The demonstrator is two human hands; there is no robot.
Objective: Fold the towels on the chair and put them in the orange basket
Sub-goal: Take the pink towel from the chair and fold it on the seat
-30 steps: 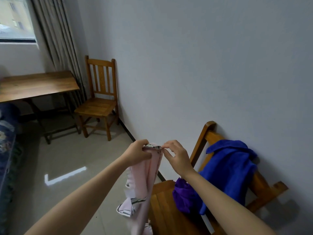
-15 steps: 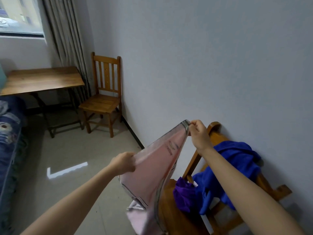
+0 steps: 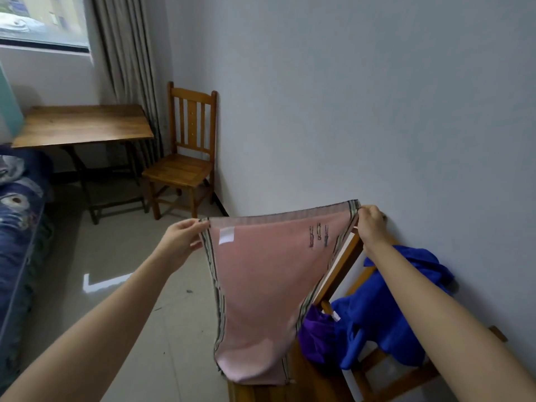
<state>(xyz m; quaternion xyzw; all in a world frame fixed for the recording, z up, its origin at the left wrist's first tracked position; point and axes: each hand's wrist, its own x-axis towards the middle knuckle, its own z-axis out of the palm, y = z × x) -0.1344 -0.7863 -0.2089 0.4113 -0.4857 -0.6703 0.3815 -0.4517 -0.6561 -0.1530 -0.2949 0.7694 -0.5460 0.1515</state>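
Head view: two hands and three towels are in sight. The left hand [image 3: 181, 239], at centre frame, pinches one top corner of a pink towel [image 3: 261, 285] between thumb and fingertips. The right hand [image 3: 372, 224], to the right of centre and slightly higher, has its fingers curled around the other top corner. The top hem is stretched nearly taut between them, and the cloth hangs down in a narrowing shape. Its lower end rests on the seat of the near wooden chair [image 3: 346, 253] at the bottom of the frame. Striped borders run down both long sides of the towel. It carries one white label [image 3: 226, 235] near the left corner and three small stitched figures [image 3: 318, 235] near the right corner.

The other two towels lie unfolded on that same chair at lower right. A blue towel [image 3: 385, 314] is draped over the backrest and down onto the seat. A purple towel [image 3: 316, 335] is bunched on the seat just beside it, touching the pink one's edge.

A second wooden chair [image 3: 185, 169] stands against the wall at upper centre-left, with one wooden table [image 3: 81, 126] to its left. A curtain [image 3: 124, 53] and a window [image 3: 43, 21] fill the upper left corner. Patterned blue bedding [image 3: 17, 242] runs along the left edge.
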